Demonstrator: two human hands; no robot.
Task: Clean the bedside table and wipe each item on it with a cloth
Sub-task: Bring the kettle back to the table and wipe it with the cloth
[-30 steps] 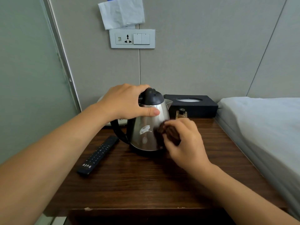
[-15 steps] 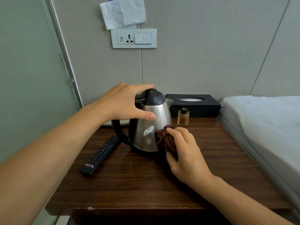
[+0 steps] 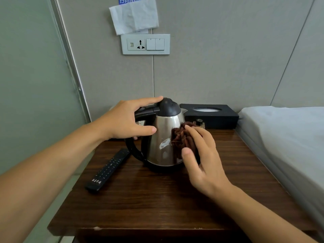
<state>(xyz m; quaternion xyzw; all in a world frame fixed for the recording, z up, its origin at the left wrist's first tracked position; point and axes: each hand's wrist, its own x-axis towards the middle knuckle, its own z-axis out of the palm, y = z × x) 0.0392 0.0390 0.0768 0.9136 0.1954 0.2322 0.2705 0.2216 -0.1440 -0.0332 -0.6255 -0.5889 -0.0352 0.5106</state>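
Since the earlier frame, the right hand point(image 3: 201, 155) has carried the bunched brown cloth point(image 3: 182, 141) higher up the kettle's right flank, hiding most of the small perfume bottle point(image 3: 199, 122) behind it. From the head view, the left hand point(image 3: 126, 120) grips the kettle top, index finger on the black lid, thumb against the steel body; the right hand pinches the cloth against the metal, fingers curled round it. One stainless electric kettle point(image 3: 163, 137) stands upright mid-table on the dark wooden bedside table point(image 3: 157, 199). One black remote control point(image 3: 107, 170) lies near the left edge, just beside the kettle's handle. One black tissue box point(image 3: 210, 115) sits at the back against the wall, white tissue showing in its oval opening. The front half of the table is open wood. A mattress point(image 3: 289, 137) borders the right edge.
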